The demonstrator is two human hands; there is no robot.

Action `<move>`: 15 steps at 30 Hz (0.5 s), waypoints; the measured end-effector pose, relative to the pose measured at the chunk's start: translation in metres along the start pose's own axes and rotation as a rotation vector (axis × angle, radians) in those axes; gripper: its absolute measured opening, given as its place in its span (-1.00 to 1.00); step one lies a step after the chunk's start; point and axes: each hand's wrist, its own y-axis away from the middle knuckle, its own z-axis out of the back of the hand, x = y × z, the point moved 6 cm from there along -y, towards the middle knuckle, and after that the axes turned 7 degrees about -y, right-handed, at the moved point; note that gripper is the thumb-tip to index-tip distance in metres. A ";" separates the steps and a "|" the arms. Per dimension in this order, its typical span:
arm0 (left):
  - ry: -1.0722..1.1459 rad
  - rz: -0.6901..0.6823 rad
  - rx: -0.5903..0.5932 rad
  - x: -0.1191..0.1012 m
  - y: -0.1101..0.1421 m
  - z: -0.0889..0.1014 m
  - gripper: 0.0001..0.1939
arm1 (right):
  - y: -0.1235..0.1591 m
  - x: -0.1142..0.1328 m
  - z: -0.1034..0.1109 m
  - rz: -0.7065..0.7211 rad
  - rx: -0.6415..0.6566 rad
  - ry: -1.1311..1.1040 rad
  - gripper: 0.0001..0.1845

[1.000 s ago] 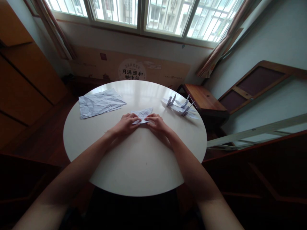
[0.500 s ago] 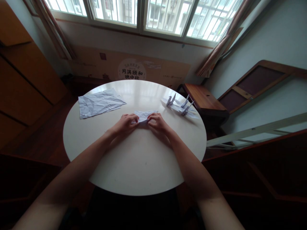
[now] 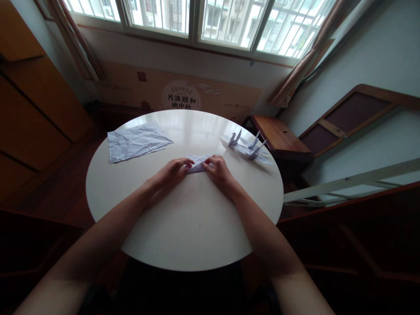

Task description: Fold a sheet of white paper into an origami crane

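A small creased sheet of white paper (image 3: 197, 166) lies on the round white table, its near edge folded up and over. My left hand (image 3: 177, 169) grips its left end with thumb and fingers curled together. At the right end, my right hand (image 3: 215, 166) pinches the folded flap. Parts of the paper are hidden beneath the fingers of both hands.
Several folded paper cranes (image 3: 252, 146) stand at the right back of the white table (image 3: 183, 227). Larger crumpled paper sheets (image 3: 138, 142) lie at the left back. A wooden stool (image 3: 277, 135) is beyond the table's right edge, and a cardboard panel (image 3: 213, 98) stands behind.
The near edge of the paper now shows as a folded flap lying flatter between my hands. Both hands have shifted slightly, the fingers sliding along the paper.
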 end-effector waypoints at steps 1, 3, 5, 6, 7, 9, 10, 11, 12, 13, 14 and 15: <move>-0.005 -0.015 0.010 -0.001 0.001 0.000 -0.72 | 0.000 -0.001 0.000 -0.006 -0.022 0.019 -0.87; -0.011 -0.043 0.026 -0.005 0.002 0.000 -0.71 | 0.001 -0.003 -0.001 -0.024 -0.054 0.044 -0.89; -0.012 -0.077 0.034 -0.010 0.002 0.001 -0.70 | 0.001 -0.005 -0.001 -0.057 -0.069 0.065 -0.90; -0.016 -0.102 0.034 -0.012 0.002 0.001 -0.70 | 0.001 -0.005 -0.001 -0.075 -0.073 0.074 -0.91; -0.024 -0.130 0.039 -0.015 0.002 0.001 -0.70 | 0.002 -0.004 0.000 -0.089 -0.080 0.080 -0.90; -0.047 -0.170 0.051 -0.018 0.002 -0.001 -0.71 | 0.003 -0.001 0.003 -0.086 -0.102 0.083 -0.87; -0.062 -0.175 0.055 -0.018 0.002 -0.002 -0.72 | 0.003 0.003 0.005 -0.069 -0.116 0.078 -0.85; -0.083 -0.170 0.059 -0.017 0.002 -0.004 -0.73 | 0.003 0.007 0.007 -0.041 -0.125 0.070 -0.82; -0.110 -0.159 0.061 -0.015 0.002 -0.005 -0.74 | 0.003 0.012 0.008 -0.011 -0.126 0.061 -0.82; -0.143 -0.143 0.057 -0.013 0.002 -0.006 -0.75 | 0.003 0.016 0.008 0.019 -0.117 0.047 -0.83; -0.178 -0.123 0.051 -0.011 0.003 -0.006 -0.76 | 0.003 0.022 0.006 0.061 -0.084 0.020 -0.85; -0.210 -0.103 0.046 -0.009 0.003 -0.007 -0.77 | 0.003 0.028 0.003 0.114 -0.033 -0.019 -0.87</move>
